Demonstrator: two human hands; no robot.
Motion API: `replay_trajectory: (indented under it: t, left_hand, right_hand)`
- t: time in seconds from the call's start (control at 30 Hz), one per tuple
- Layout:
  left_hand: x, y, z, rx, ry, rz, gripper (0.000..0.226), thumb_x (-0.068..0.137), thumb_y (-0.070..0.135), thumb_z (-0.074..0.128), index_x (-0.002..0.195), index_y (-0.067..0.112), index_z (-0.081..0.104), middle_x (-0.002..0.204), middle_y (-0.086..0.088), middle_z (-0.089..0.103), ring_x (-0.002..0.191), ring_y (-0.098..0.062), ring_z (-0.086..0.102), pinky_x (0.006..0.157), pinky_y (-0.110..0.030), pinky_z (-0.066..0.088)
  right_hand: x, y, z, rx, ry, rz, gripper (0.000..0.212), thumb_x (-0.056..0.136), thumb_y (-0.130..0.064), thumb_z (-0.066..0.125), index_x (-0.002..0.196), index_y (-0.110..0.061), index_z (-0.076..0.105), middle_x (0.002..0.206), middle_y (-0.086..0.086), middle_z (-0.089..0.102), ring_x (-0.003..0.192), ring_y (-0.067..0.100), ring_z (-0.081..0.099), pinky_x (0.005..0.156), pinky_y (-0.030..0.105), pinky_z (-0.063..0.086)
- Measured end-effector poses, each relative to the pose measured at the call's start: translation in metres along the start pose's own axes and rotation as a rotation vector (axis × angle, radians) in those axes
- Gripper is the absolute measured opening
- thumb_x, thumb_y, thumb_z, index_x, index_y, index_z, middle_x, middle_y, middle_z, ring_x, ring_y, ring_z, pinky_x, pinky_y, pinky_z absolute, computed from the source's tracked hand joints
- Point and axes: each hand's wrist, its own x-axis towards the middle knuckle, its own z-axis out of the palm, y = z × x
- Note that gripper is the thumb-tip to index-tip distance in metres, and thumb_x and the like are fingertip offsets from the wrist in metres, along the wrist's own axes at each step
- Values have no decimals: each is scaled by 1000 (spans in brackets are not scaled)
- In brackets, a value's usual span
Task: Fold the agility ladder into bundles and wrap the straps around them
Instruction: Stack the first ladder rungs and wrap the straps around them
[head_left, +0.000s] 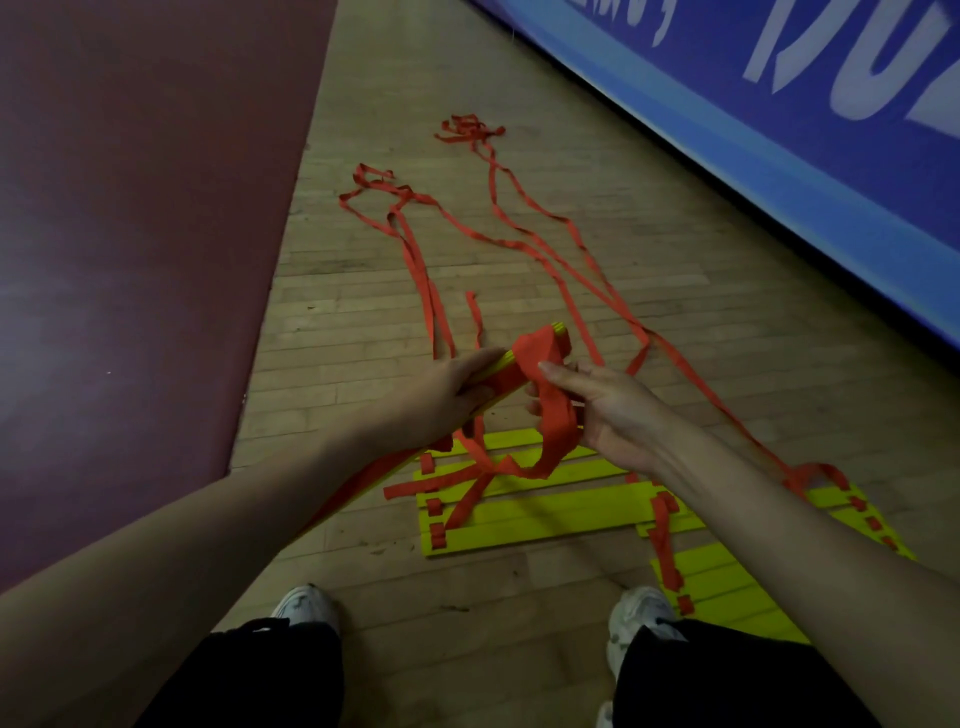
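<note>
Yellow rung bundle (497, 367) held up over the floor. My left hand (452, 395) grips its near part, and red strap (535, 351) is wound round its far end. My right hand (608, 410) is just beside, fingers curled round a loop of that strap. Flat rungs (519, 506) lie below on the wooden floor (363, 312). Loose strap tails (519, 244) trail ahead, near the blue banner (727, 104).
</note>
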Motion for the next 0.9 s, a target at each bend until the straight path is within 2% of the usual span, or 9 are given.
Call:
replay_trajectory:
  t: [0.13, 0.23, 0.33, 0.43, 0.53, 0.6, 0.73, 0.83, 0.9]
  left_hand:
    - [-1, -1, -1, -35, -33, -11, 48, 99, 10, 46, 145, 18, 36, 74, 2, 60, 51, -4, 54, 48, -11, 44]
    - [0, -2, -3, -30, -27, -3, 46, 99, 10, 45, 143, 19, 38, 69, 4, 59, 43, 2, 53, 44, -11, 43]
    - [2, -3, -7, -66, -15, -25, 46, 100, 12, 46, 144, 22, 37, 69, 4, 60, 42, 2, 53, 44, -14, 46]
    - [3, -3, -9, -213, -12, -55, 41, 98, 7, 47, 138, 19, 44, 70, 8, 59, 46, 4, 55, 46, -13, 45]
    - [5, -1, -10, -528, -8, -92, 32, 96, -2, 47, 124, 13, 49, 68, -3, 60, 49, -13, 62, 44, -22, 49]
    - [5, 3, -13, -715, -33, -122, 25, 95, -4, 46, 116, 10, 50, 64, -4, 63, 46, -18, 63, 39, -25, 49]
    - [1, 8, -23, -847, -80, -162, 8, 93, 1, 50, 100, 7, 51, 70, -7, 70, 51, -25, 66, 42, -31, 52]
    - [-2, 9, -26, -942, -91, -180, 8, 88, 4, 53, 91, 6, 45, 84, -19, 71, 51, -30, 65, 43, -33, 51]
    - [-4, 10, -27, -992, -138, -162, 10, 83, 6, 54, 88, 4, 46, 90, -24, 69, 51, -31, 64, 42, -31, 50]
  right_hand:
    - [2, 1, -4, -57, -1, -23, 6, 90, -15, 61, 85, -14, 61, 68, -1, 69, 67, 12, 67, 70, 29, 51]
    - [3, 4, -2, -206, 58, -183, 9, 93, -12, 59, 84, -13, 57, 62, -6, 67, 57, 6, 64, 61, 23, 51]
    - [4, 7, 0, -396, 111, -347, 13, 91, -15, 64, 80, -15, 56, 64, -4, 63, 56, 8, 58, 55, 24, 47]
    - [2, 4, 2, -343, 80, -349, 10, 88, -15, 66, 82, -15, 58, 59, -8, 64, 53, 7, 59, 56, 26, 51]
    - [1, 2, 4, -223, 19, -312, 5, 85, -12, 66, 87, -13, 62, 59, -10, 65, 52, 2, 60, 53, 20, 50]
    - [1, 2, 4, -162, -3, -293, 8, 81, -16, 68, 87, -14, 62, 63, -7, 68, 57, 6, 64, 55, 21, 52]
    - [1, 2, 3, -145, 33, -297, 13, 76, -14, 70, 84, -8, 62, 67, -4, 71, 56, 6, 64, 53, 18, 51]
    - [1, 1, -1, -182, 64, -309, 40, 66, -22, 74, 97, 1, 64, 79, 3, 73, 68, 12, 67, 64, 24, 53]
    - [1, 1, -1, -180, 21, -312, 35, 66, -22, 72, 96, -6, 66, 81, 1, 75, 72, 11, 69, 67, 22, 55]
